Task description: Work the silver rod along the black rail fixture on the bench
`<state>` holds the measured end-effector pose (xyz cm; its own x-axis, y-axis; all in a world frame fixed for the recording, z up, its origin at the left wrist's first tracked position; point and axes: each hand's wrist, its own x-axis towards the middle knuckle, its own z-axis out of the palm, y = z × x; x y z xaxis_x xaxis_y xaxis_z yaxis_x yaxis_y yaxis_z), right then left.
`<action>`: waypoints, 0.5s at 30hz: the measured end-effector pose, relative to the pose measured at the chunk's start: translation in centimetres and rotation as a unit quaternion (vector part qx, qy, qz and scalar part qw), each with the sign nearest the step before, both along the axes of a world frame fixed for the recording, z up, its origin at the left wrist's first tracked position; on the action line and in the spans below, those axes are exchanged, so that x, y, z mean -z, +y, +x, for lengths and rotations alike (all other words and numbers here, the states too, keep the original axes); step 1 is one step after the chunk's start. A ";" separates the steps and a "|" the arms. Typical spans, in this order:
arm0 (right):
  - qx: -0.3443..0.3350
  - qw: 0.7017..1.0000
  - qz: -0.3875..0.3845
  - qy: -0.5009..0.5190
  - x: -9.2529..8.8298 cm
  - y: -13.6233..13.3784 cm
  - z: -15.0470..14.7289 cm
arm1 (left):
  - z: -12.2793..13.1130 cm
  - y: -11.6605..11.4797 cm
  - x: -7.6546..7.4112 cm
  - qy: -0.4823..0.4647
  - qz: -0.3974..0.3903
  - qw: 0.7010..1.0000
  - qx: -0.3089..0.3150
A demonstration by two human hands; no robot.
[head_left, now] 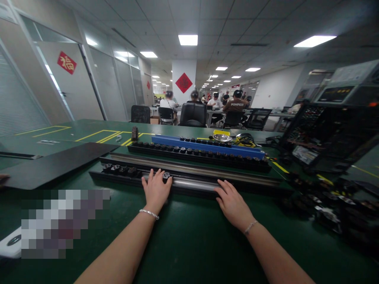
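A long black rail [124, 178] with a silvery metal rod [189, 184] lies across the green table in front of me. Several small black knobs [120, 169] sit in its left part. My left hand [155, 189] rests on the rail, fingertips pinching one small black knob [166, 176]. My right hand [232, 201] lies on the rail's near edge to the right, fingers stretched onto the rod and holding nothing.
Behind lie a second black rail [207, 156] and a blue rail [166, 140], both carrying knobs. A dark flat panel [50, 163] lies at the left, black parts [328, 201] at the right, a metal bowl [222, 137] behind. People sit at far desks.
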<state>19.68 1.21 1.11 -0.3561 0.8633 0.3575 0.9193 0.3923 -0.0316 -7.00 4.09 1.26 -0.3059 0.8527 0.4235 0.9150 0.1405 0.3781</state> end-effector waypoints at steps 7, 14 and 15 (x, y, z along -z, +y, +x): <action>0.005 1.000 -0.011 -0.003 -0.2 -0.1 -0.1 | 0.0 0.1 0.2 0.000 0.011 1.000 0.014; 0.003 1.000 -0.012 0.010 -0.2 0.0 0.0 | 0.3 0.0 0.0 0.006 0.010 1.000 0.025; 0.002 1.000 -0.011 0.012 -0.1 0.0 0.0 | 0.4 0.0 0.0 0.007 0.010 1.000 0.026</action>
